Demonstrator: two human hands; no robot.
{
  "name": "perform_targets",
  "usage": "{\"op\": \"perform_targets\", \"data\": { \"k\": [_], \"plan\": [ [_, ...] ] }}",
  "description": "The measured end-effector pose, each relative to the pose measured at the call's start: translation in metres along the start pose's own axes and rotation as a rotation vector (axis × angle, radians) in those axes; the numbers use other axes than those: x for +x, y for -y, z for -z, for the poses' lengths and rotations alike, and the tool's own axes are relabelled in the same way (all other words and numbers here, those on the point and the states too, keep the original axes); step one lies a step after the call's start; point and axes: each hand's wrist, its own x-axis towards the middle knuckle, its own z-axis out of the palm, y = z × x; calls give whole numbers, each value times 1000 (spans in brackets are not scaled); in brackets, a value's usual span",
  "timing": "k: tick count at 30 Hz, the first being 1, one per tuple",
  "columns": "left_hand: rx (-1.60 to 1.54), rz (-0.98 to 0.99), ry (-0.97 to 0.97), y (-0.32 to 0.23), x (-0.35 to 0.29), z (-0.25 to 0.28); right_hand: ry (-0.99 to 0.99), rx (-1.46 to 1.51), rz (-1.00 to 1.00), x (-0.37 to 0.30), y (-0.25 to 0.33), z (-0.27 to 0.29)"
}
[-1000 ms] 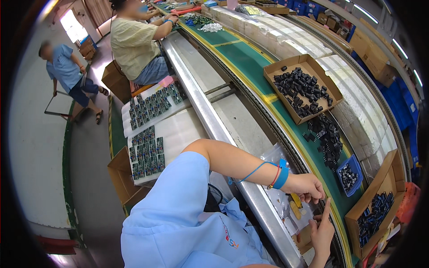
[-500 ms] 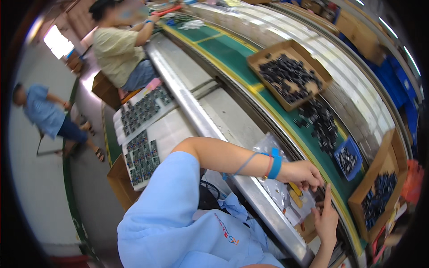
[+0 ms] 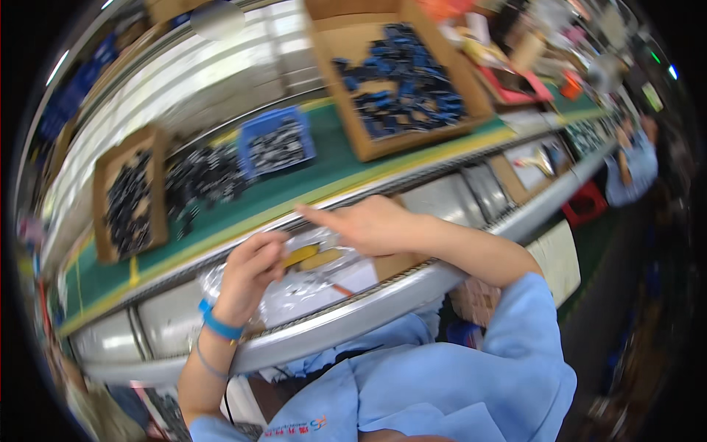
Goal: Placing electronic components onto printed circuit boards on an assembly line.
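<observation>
My left hand [image 3: 254,271], with a blue band round the wrist, is held over the near side of the conveyor's edge. Its fingers are curled in, and anything inside them is hidden. Close by on the right, my right hand [image 3: 372,225] has its index finger stretched out to the left, the other fingers bent, and nothing shows in it. Beneath both hands lie a clear plastic bag [image 3: 276,300] and two yellow-handled tools [image 3: 317,258] on a ledge. The fingertips of the two hands are apart.
Beyond my hands runs a green conveyor belt [image 3: 221,219]. On it stand a cardboard box of dark parts [image 3: 361,151], a blue bin [image 3: 244,147], a pile of black parts [image 3: 202,177] and another box [image 3: 104,221]. A metal rail [image 3: 353,303] passes in front of me. Another person [image 3: 633,166] sits far right.
The view has swung to the right, so the boards and co-workers on the left have mostly left it. My hands stay near the belt's edge, the right one's index finger still stretched out.
</observation>
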Motion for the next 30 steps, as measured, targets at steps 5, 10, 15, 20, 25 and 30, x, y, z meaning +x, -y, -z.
{"op": "perform_targets", "data": {
  "k": [5, 10, 15, 20, 25, 30],
  "plan": [
    [-36, -22, 11, 0, -2, -6, -117, 6, 71, -6, -1, -3],
    [-38, -30, 0, -1, 1, -4, -169, 25, 89, -5, 1, 1],
    [-3, 8, -19, -3, 2, 2, -97, 66, -13, -1, 4, 6],
    [-47, 11, 31, 0, 1, 6, 0, 89, 44, 6, 11, -11],
    [-94, -41, 52, 5, 0, 1, -128, 247, 110, -2, 17, -17],
    [-120, -58, 52, 15, 12, -2, -46, 174, -69, 1, 16, -17]
  ]
}}
